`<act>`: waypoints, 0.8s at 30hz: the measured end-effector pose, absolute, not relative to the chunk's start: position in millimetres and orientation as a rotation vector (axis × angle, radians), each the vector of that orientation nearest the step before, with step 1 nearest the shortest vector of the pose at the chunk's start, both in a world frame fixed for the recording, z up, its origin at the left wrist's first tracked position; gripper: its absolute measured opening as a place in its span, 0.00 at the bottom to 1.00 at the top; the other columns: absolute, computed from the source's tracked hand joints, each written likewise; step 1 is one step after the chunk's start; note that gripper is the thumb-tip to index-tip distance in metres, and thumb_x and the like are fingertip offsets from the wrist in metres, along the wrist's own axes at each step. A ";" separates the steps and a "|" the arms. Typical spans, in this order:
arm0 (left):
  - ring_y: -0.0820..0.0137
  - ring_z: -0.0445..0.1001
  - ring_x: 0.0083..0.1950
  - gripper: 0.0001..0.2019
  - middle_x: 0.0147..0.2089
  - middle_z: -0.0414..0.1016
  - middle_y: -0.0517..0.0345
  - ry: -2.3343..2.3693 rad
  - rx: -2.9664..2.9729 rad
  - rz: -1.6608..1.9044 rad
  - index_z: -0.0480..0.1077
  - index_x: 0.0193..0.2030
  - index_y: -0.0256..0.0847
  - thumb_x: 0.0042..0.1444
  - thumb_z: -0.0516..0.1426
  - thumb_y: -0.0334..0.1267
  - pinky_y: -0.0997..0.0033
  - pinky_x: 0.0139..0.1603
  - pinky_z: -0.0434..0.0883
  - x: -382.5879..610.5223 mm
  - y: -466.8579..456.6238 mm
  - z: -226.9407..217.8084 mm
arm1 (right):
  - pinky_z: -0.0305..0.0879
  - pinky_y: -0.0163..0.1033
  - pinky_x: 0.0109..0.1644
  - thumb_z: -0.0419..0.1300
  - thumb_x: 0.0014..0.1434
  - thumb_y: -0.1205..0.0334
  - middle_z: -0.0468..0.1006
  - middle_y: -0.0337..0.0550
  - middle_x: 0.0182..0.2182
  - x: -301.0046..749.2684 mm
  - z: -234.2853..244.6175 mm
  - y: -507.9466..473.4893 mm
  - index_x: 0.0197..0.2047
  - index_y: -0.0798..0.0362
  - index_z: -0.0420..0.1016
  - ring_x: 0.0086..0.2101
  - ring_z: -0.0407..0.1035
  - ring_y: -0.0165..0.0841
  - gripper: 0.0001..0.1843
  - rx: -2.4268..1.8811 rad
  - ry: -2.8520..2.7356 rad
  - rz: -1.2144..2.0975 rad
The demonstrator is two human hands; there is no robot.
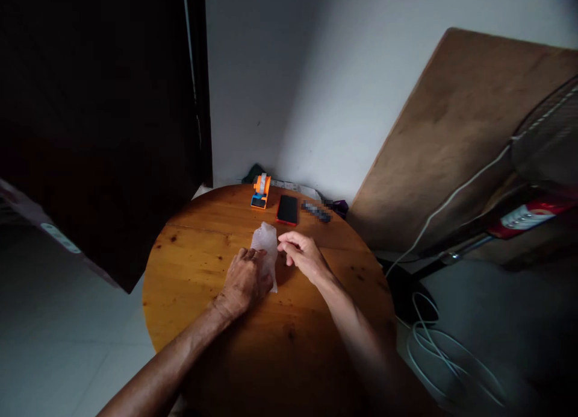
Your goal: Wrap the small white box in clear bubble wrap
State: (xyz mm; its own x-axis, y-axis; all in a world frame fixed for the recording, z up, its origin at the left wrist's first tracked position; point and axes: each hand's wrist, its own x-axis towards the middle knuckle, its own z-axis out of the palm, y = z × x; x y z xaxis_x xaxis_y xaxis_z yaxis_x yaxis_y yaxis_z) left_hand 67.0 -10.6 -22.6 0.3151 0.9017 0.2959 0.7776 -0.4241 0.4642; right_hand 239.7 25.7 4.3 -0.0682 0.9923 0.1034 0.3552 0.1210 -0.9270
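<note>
A whitish, translucent bundle (267, 239), which looks like bubble wrap, lies on the round wooden table (203, 230). What it contains, if anything, cannot be made out. My left hand (246, 278) is closed over its left side and lower part, fingers curled across it. Just right of the bundle, my right hand (304, 257) has its thumb and fingertips drawn together in a pinch. Anything between those fingertips is too small to see. Beyond the bundle stands an orange tape dispenser (261, 194) with a roll on it.
A dark phone with a red edge (287, 210) lies beyond my hands, beside a blurred-out dark object (316, 211). Purple material (339, 208) sits at the back edge. Right of the table are a leaning board (433, 128), a fan (548, 140) and looped white cable (436, 344).
</note>
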 end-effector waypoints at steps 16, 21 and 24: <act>0.52 0.67 0.54 0.22 0.61 0.68 0.43 1.326 2.416 0.867 0.71 0.56 0.39 0.52 0.57 0.34 0.47 0.55 0.69 63.4 -13.4 -23.8 | 0.65 0.42 0.45 0.59 0.55 0.67 0.79 0.44 0.33 235.1 -43.3 57.7 0.29 0.49 0.81 0.37 0.71 0.38 0.09 -1.200 -1.934 0.559; 0.55 0.69 0.51 0.16 0.51 0.75 0.46 1.253 2.378 0.905 0.74 0.49 0.38 0.53 0.54 0.32 0.50 0.55 0.70 62.9 -11.2 -30.9 | 0.67 0.40 0.40 0.63 0.53 0.56 0.79 0.44 0.34 245.3 -46.9 58.0 0.42 0.50 0.78 0.35 0.72 0.37 0.13 -1.461 -1.575 0.637; 0.56 0.69 0.50 0.14 0.49 0.76 0.46 1.239 2.378 0.902 0.74 0.47 0.38 0.54 0.54 0.31 0.51 0.54 0.71 63.0 -11.2 -31.6 | 0.65 0.37 0.29 0.65 0.50 0.52 0.79 0.43 0.31 248.8 -44.8 58.0 0.44 0.52 0.76 0.29 0.71 0.35 0.19 -1.556 -1.456 0.839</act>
